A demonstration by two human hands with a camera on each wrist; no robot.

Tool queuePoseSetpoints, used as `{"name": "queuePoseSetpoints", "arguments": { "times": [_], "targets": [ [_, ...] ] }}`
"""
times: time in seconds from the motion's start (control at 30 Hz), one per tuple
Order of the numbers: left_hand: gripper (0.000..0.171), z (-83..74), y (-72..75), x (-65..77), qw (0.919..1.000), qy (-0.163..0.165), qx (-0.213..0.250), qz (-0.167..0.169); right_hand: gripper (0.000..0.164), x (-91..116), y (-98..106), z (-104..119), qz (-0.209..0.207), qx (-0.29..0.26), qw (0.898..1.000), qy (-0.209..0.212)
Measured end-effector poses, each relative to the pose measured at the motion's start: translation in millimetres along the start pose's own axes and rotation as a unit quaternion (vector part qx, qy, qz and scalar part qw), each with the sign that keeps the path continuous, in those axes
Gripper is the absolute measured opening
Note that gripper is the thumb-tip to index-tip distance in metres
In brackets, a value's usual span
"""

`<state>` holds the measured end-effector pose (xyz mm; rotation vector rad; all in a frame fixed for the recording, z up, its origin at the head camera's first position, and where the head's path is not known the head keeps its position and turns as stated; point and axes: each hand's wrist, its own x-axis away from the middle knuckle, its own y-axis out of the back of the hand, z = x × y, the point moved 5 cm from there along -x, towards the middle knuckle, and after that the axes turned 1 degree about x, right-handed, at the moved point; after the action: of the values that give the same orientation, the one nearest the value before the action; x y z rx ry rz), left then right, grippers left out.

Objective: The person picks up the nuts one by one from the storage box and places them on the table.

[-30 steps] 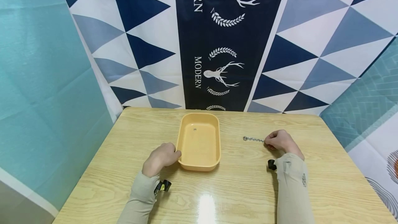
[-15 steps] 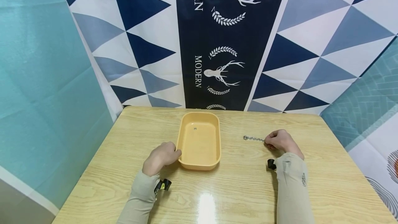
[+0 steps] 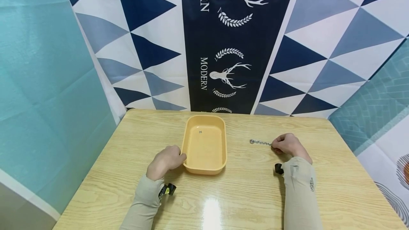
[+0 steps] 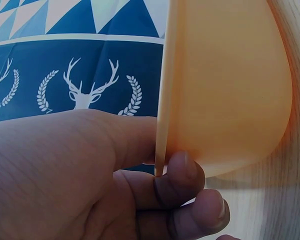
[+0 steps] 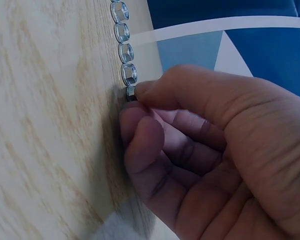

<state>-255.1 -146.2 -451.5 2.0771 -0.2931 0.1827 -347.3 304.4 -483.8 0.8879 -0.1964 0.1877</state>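
Note:
My left hand (image 3: 166,162) grips the near left rim of a yellow plastic tray (image 3: 204,171), thumb on one side and curled fingers on the other. The left wrist view shows the tray's wall (image 4: 230,90) standing between them. To the right, my right hand (image 3: 289,144) pinches the end of a slim silvery chain (image 3: 260,142) lying straight on the table. Close up, rounded square pieces (image 5: 128,74) run in a line to my thumb and forefinger; whether they are joined cannot be told. A rounder piece ends the chain on its left.
One tiny shiny piece (image 3: 200,132) lies on the tray's floor towards the far end. The wooden table (image 3: 243,194) meets a patterned blue and white cloth (image 3: 223,45) at the back. A teal cloth (image 3: 48,98) hangs on the left.

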Motion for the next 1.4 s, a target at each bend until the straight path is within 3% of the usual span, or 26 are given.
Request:
{"name": "queuePoseSetpoints", "arguments": {
  "times": [0.3,0.53,0.93,1.4],
  "targets": [
    [0.037,-0.4,0.2,0.1,1.0000,0.003,0.001,0.006,0.031,3,5,2,0.011,-0.009,1.000,-0.020],
    [0.036,-1.0,0.6,1.5,0.9999,0.008,0.002,0.007,0.034,5,15,8,0.008,0.021,1.000,-0.008],
    [0.036,-1.3,0.8,1.7,0.9999,0.007,-0.002,0.008,0.038,6,31,40,0.004,-0.027,0.999,0.023],
    [0.037,-0.3,0.5,1.2,0.9999,0.009,-0.001,0.007,0.042,5,26,72,-0.005,-0.003,0.999,0.053]
  ]
}}
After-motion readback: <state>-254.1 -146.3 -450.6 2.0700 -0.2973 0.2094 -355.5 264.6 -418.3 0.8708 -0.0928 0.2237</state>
